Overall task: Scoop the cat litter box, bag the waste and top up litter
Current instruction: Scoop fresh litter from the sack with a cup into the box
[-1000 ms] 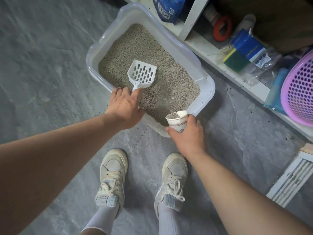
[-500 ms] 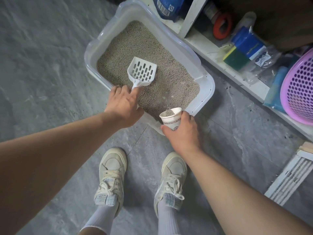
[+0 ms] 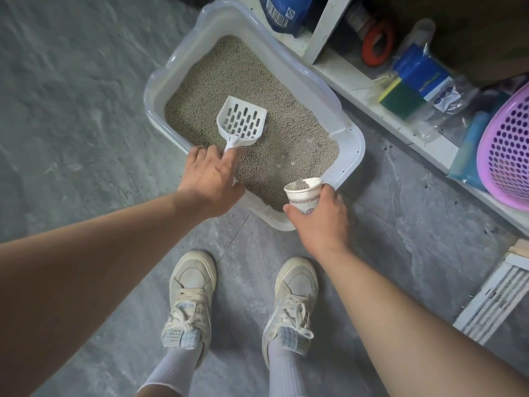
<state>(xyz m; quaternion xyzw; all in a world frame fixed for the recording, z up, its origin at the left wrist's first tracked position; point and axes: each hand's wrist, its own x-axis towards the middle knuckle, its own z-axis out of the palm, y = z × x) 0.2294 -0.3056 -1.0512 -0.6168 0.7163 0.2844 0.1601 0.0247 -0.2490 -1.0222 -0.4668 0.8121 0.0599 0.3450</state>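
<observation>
A white plastic litter box (image 3: pixel 353 144) sits on the grey floor, filled with grey-brown litter (image 3: pixel 252 90). My left hand (image 3: pixel 210 179) grips the handle of a white slotted scoop (image 3: pixel 243 121), whose blade rests on the litter. My right hand (image 3: pixel 320 219) holds a paper cup (image 3: pixel 303 193) tilted over the box's near corner, with litter heaped at its mouth.
A white shelf (image 3: pixel 372 90) runs along the right, holding a blue bag (image 3: pixel 286 10), an orange tape roll (image 3: pixel 378 43), a packaged sponge (image 3: pixel 409 84) and a purple basket (image 3: pixel 506 150). A white slatted panel (image 3: pixel 498 299) lies at the right. My shoes (image 3: pixel 191 299) stand below the box.
My right hand has tipped the cup further toward the box's near corner. The scoop and my left hand have barely moved.
</observation>
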